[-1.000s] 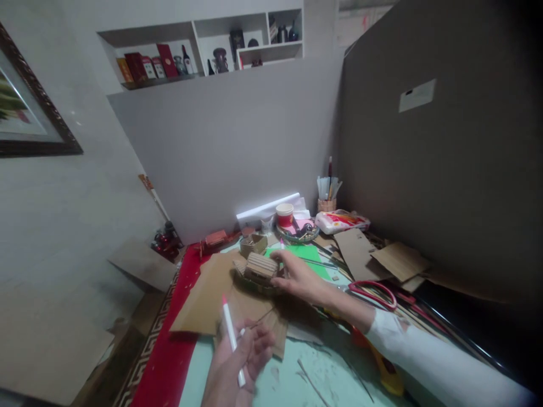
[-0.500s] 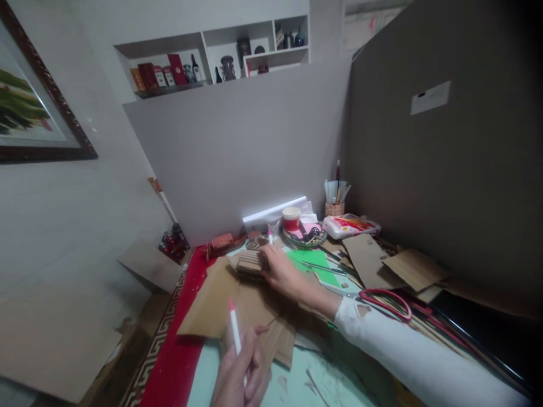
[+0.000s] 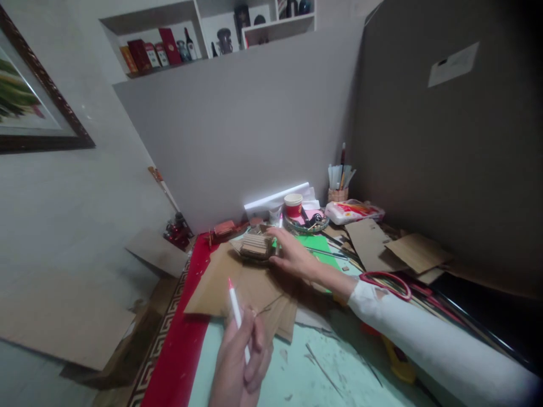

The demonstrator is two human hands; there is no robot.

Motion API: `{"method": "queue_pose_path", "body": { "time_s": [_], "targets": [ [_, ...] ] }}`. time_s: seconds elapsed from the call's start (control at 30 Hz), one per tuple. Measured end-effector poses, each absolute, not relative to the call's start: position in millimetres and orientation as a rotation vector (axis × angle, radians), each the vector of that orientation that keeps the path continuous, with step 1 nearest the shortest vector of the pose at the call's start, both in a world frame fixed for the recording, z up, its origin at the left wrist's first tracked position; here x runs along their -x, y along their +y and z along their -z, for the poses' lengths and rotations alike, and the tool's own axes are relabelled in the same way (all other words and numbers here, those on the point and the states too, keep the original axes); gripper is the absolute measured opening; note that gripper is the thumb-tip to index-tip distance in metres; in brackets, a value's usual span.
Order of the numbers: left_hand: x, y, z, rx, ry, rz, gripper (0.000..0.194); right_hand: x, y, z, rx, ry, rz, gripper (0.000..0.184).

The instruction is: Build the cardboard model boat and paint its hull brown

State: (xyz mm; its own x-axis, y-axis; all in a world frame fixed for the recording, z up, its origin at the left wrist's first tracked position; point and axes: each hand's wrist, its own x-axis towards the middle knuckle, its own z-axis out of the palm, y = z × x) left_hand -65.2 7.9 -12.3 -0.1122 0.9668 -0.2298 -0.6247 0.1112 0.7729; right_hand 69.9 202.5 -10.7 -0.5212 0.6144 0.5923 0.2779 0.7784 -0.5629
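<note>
My left hand (image 3: 244,359) is closed around a white pen (image 3: 236,308) with a pink tip pointing up. A thin twig-like strip (image 3: 266,306) sticks out beside its fingers; whether they hold it is unclear. A small layered cardboard model (image 3: 255,245) rests on brown cardboard sheets (image 3: 216,282). My right hand (image 3: 292,254) is just right of the model, thumb and forefinger apart, with a gap between them. Contact with the model's edge cannot be made out. Another pink-and-white pen-like thing (image 3: 280,219) shows just behind the right hand, partly hidden.
Behind stand a red-and-white paper cup (image 3: 293,206) on a round tray and a brush holder (image 3: 338,194). Red-handled scissors (image 3: 386,285) and cardboard pieces (image 3: 418,253) lie right. A yellow-handled tool (image 3: 399,362) is partly under my right sleeve. Grey panels (image 3: 246,130) enclose the back.
My right hand has loosened from the model's right end and shifted right, its fingers spreading. My left hand still holds the pen. The view has tilted slightly downward.
</note>
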Motion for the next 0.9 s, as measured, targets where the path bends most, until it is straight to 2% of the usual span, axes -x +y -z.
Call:
{"method": "queue_pose_path", "body": {
  "time_s": [0.1,0.2,0.33,0.47,0.77,0.9],
  "targets": [
    [67,4,10,-0.49,0.876,-1.445,0.03,-85,180,-7,0.604,-2.054,-0.639,0.037],
    [67,2,8,-0.442,0.84,-1.453,0.027,-103,142,-28,0.568,-1.932,-0.797,0.02],
    [64,2,7,-0.411,0.794,-1.456,0.028,-120,95,-39,0.52,-1.787,-1.063,0.029],
    [63,4,9,-0.402,0.754,-1.468,0.023,-125,74,-30,0.373,-1.578,-1.257,0.026],
    [61,3,11,-0.417,0.774,-1.435,0.029,-123,66,-26,0.349,-1.701,-1.242,0.024],
    [62,3,13,-0.462,0.784,-1.434,0.026,-123,65,-24,0.338,-1.718,-1.259,0.024]
  ]
}}
